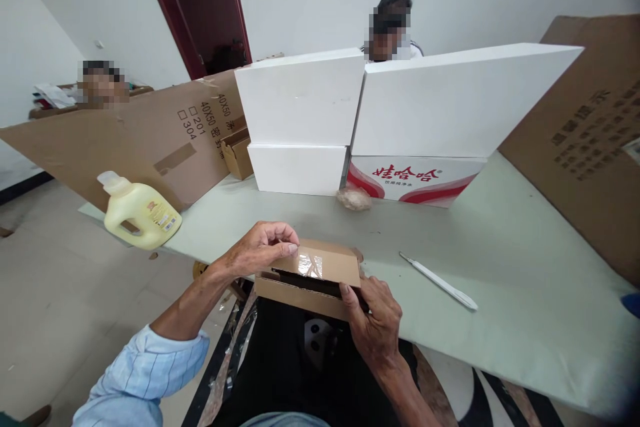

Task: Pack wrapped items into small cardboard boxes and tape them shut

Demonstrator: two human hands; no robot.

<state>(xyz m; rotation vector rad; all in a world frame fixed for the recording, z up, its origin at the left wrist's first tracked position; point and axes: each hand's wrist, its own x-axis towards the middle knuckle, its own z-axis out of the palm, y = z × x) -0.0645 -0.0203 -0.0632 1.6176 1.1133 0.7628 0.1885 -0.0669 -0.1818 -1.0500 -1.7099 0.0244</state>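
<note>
A small brown cardboard box (320,277) lies at the near edge of the pale green table (525,267), its top flap partly lifted and crossed by clear tape (311,264). My left hand (263,247) curls over the flap's left end, fingertips pinching the flap at the tape. My right hand (373,320) grips the box's front right corner, thumb on the front wall. Both hands are closed on the box.
A white-handled knife (440,281) lies right of the box. A yellow detergent bottle (140,212) lies at the table's left. White boxes (300,120) and cardboard sheets (590,140) wall the far side. A crumpled tape ball (354,198) sits ahead. Two people sit behind.
</note>
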